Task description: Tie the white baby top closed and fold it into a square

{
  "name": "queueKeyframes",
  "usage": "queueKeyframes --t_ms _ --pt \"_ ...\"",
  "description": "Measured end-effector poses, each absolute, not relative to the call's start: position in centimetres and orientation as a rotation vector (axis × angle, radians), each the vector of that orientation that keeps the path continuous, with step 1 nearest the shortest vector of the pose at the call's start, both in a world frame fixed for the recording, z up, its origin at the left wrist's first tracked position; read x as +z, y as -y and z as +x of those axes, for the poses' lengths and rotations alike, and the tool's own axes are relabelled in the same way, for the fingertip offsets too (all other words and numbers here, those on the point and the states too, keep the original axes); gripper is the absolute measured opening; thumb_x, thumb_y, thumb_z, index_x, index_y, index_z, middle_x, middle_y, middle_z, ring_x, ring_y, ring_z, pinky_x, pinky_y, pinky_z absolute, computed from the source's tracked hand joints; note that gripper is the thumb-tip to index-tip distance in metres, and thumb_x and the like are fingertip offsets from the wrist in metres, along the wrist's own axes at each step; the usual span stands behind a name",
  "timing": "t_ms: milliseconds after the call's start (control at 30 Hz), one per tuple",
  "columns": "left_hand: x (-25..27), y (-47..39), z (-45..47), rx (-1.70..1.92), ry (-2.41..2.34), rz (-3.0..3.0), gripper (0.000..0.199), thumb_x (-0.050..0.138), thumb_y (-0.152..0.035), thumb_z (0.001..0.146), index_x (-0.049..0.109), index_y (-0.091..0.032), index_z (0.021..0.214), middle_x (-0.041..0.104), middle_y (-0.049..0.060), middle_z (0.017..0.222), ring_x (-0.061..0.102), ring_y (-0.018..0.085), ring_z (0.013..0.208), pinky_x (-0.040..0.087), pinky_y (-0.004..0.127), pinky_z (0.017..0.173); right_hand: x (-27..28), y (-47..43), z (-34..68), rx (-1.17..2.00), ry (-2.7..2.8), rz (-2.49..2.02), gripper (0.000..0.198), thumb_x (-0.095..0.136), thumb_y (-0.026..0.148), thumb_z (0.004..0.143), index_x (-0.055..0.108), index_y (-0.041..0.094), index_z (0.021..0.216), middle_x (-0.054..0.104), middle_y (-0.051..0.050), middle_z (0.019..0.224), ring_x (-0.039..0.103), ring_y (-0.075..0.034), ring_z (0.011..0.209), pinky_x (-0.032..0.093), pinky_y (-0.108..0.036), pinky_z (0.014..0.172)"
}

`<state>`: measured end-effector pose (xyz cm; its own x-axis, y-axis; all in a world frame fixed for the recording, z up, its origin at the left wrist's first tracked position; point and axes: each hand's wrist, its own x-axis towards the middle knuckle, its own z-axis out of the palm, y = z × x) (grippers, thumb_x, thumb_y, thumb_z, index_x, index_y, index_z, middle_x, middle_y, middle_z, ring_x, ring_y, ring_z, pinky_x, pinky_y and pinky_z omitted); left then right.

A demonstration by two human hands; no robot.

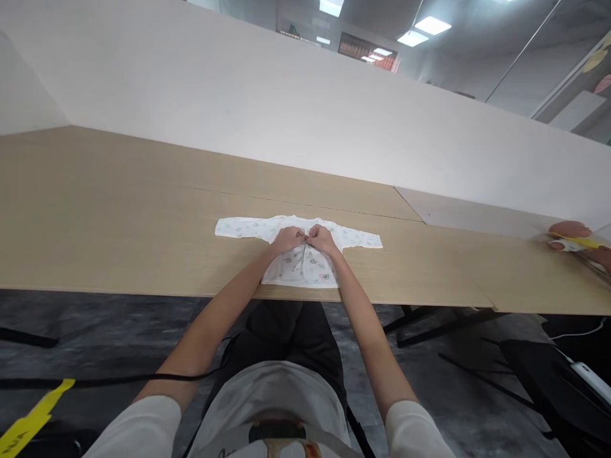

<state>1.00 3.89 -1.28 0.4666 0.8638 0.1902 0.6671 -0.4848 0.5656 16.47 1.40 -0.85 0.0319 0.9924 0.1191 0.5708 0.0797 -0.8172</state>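
A small white baby shirt (291,270) with a faint printed pattern lies spread on the wooden table, its sleeves stretched out to both sides. Its front opening runs down the middle, and the lower hem lies close to the table's front edge. My left hand (289,238) and my right hand (321,239) meet at the upper part of this opening. The fingers of both are closed in a pinch on the shirt's front edges. Whatever fastening lies between the fingertips is too small to make out.
The light wooden table (119,222) reaches far to both sides, with a white partition (286,114) behind it. A doll (570,235) with a yellow strap lies at the far right. Below right stands a black chair (539,369) with a white device (592,380) on it.
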Motion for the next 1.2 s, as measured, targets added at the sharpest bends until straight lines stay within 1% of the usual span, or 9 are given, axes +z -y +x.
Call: queueKeyframes --t_ms 133,233,367,533,633,733,900,1000,1200 --pt "-1.5 -4.2 1.0 0.722 -1.177 2.239 0.031 0.044 -0.037 0.08 0.063 -0.015 0.069 0.059 0.002 0.066 0.052 0.016 0.063 0.035 0.025 0.058 -0.7 -1.2 16.3 0.833 1.503 -1.567 0.022 0.056 0.008 0.057 0.047 0.02 0.073 0.052 0.008 0.05 0.051 -0.011 0.049 0.039 -0.019 0.049" --pt "-1.6 -4.4 1.1 0.76 -1.127 2.212 0.032 0.044 -0.04 0.079 0.061 -0.015 0.067 0.057 0.001 0.063 0.05 0.015 0.062 0.035 0.025 0.057 -0.4 -1.2 16.6 0.968 1.428 -1.516 0.022 0.055 0.007 0.06 0.049 0.019 0.077 0.055 0.007 0.05 0.05 -0.01 0.044 0.04 -0.019 0.046" --pt "-1.7 -4.3 1.1 0.804 -1.104 2.157 0.034 0.046 -0.043 0.078 0.063 -0.014 0.071 0.06 0.002 0.068 0.052 0.015 0.065 0.038 0.025 0.059 0.1 -1.2 17.2 1.106 1.397 -1.452 0.022 0.061 0.01 0.064 0.054 0.016 0.084 0.058 0.004 0.055 0.051 -0.009 0.046 0.042 -0.019 0.043" --pt "-1.0 -3.9 0.9 0.829 -1.027 2.103 0.035 0.045 -0.043 0.079 0.066 -0.015 0.08 0.064 0.004 0.08 0.056 0.017 0.074 0.041 0.025 0.064 0.4 -0.9 17.4 1.133 1.478 -1.389 0.026 0.061 0.01 0.064 0.056 0.016 0.089 0.051 0.007 0.05 0.043 -0.007 0.038 0.032 -0.017 0.036" --pt "-0.3 -3.3 0.4 0.8 -1.053 2.171 0.039 0.044 -0.047 0.082 0.063 -0.015 0.072 0.059 0.003 0.068 0.052 0.016 0.065 0.037 0.026 0.058 1.0 -0.7 17.8 1.107 1.422 -1.391 0.028 0.058 0.009 0.065 0.056 0.017 0.092 0.048 0.007 0.048 0.041 -0.007 0.038 0.029 -0.017 0.036" --pt "0.1 -2.4 -0.1 0.64 -1.048 2.293 0.039 0.049 -0.048 0.08 0.062 -0.014 0.063 0.055 0.002 0.059 0.047 0.014 0.057 0.034 0.026 0.055 1.7 -0.1 18.6 1.105 1.46 -1.448 0.031 0.058 0.009 0.065 0.058 0.018 0.095 0.044 0.008 0.046 0.039 -0.007 0.038 0.027 -0.018 0.036" --pt "-0.1 -1.9 -0.4 0.453 -0.915 2.276 0.027 0.058 -0.039 0.07 0.07 -0.015 0.077 0.065 0.003 0.07 0.055 0.015 0.063 0.038 0.025 0.06 2.6 1.3 19.4 1.353 1.874 -1.436 0.014 0.067 0.023 0.066 0.066 0.014 0.077 0.054 0.002 0.052 0.042 -0.006 0.041 0.028 -0.019 0.037" --pt "-0.2 -2.2 -0.5 0.413 -0.829 2.281 0.027 0.06 -0.039 0.069 0.071 -0.015 0.074 0.065 0.003 0.07 0.056 0.015 0.063 0.039 0.024 0.059 2.7 1.7 19.2 1.453 2.076 -1.385 0.018 0.069 0.03 0.066 0.068 0.013 0.072 0.052 0.002 0.049 0.041 -0.006 0.039 0.027 -0.019 0.037" --pt "-0.4 -2.7 -0.8 0.379 -0.822 2.271 0.025 0.06 -0.036 0.067 0.074 -0.018 0.077 0.067 0.003 0.073 0.057 0.015 0.065 0.038 0.023 0.059 2.5 1.8 18.7 1.387 2.107 -1.45 0.013 0.066 0.025 0.065 0.064 0.014 0.061 0.044 0.005 0.041 0.033 -0.005 0.036 0.023 -0.019 0.036"
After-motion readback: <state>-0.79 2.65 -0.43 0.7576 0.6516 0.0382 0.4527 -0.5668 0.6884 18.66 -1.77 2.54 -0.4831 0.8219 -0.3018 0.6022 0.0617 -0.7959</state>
